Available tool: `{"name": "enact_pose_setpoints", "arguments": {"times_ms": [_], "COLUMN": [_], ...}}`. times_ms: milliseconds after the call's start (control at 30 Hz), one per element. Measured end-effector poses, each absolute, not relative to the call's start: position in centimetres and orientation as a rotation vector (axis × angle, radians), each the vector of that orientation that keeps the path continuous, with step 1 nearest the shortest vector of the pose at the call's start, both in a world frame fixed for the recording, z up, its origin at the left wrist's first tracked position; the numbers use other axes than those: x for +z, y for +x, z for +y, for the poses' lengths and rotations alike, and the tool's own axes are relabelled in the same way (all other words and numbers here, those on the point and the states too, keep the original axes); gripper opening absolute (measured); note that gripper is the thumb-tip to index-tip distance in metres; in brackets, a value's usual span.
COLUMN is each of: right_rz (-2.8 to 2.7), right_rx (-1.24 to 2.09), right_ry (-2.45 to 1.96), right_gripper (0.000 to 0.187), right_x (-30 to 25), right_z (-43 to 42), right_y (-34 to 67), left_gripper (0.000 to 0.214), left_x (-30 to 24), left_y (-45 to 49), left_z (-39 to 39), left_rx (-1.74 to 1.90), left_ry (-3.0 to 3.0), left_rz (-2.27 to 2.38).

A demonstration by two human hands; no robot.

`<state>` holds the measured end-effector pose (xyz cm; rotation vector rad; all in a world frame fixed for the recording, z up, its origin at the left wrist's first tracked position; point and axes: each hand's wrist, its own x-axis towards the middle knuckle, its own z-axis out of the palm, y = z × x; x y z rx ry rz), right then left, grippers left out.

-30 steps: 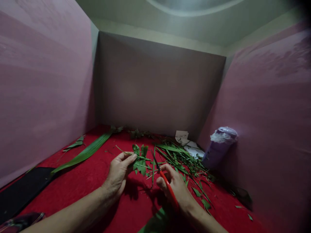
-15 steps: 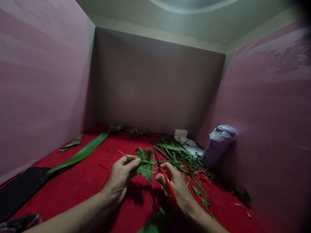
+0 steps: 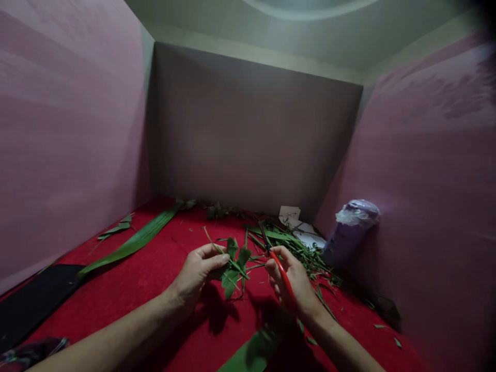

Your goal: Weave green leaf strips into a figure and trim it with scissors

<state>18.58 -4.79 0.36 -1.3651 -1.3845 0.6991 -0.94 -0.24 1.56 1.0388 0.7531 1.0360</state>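
Observation:
Between thumb and fingers, my left hand (image 3: 199, 274) pinches a leafy green sprig (image 3: 234, 266), its thin stem sticking up past the fingertips. My right hand (image 3: 289, 279) is closed around the red handles of a pair of scissors (image 3: 284, 279). The dark blades point up and away, just right of the sprig and apart from its leaves. Whether the blades are parted is hard to make out. Beyond the scissors lies a heap of cut stems and grass (image 3: 298, 248) on the red cloth (image 3: 155, 289).
A long green leaf (image 3: 135, 243) lies at the left near a black mat (image 3: 34, 299). Another broad leaf (image 3: 251, 351) is at the front. White papers (image 3: 308, 235) and a purple container with plastic wrap (image 3: 349, 232) stand by the right wall. Pink walls (image 3: 70, 129) enclose the sides.
My right hand and the scissors have drawn away to the right from the sprig. My left hand has shifted slightly right, and the sprig has turned, its stem now steeper.

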Motion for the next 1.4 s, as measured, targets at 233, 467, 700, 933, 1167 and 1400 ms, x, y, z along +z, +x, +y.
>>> {"name": "enact_pose_setpoints", "arguments": {"times_ms": [233, 467, 700, 933, 1167, 1400], "right_rz": [-1.604, -1.682, -1.71, -1.703, -1.717, -1.693], "right_rx": [0.813, 0.895, 0.991, 1.041, 1.057, 0.967], "right_ry": [-1.294, -1.258, -1.262, -1.252, -1.281, -1.277], "right_gripper": [0.042, 0.039, 0.047, 0.045, 0.048, 0.046], "right_x": [1.8, 2.0, 2.0, 1.9, 1.9, 1.5], "right_z": [-5.2, -5.4, -5.4, -5.6, -5.6, -5.4], "right_y": [19.1, 19.3, 19.5, 19.4, 19.2, 18.9], "left_gripper": [0.021, 0.018, 0.016, 0.015, 0.018, 0.016], "left_x": [2.4, 2.5, 1.5, 1.4, 1.3, 1.4], "left_y": [-1.5, -1.7, -1.5, -1.6, -1.5, -1.5], "left_z": [-0.4, -0.2, 0.1, 0.6, 0.4, 0.0], "left_rx": [0.857, 0.733, 0.732, 0.718, 0.675, 0.621], "left_ry": [1.261, 1.378, 1.317, 1.375, 1.436, 1.484], "left_rz": [0.685, 0.736, 0.763, 0.816, 0.8, 0.801]}}
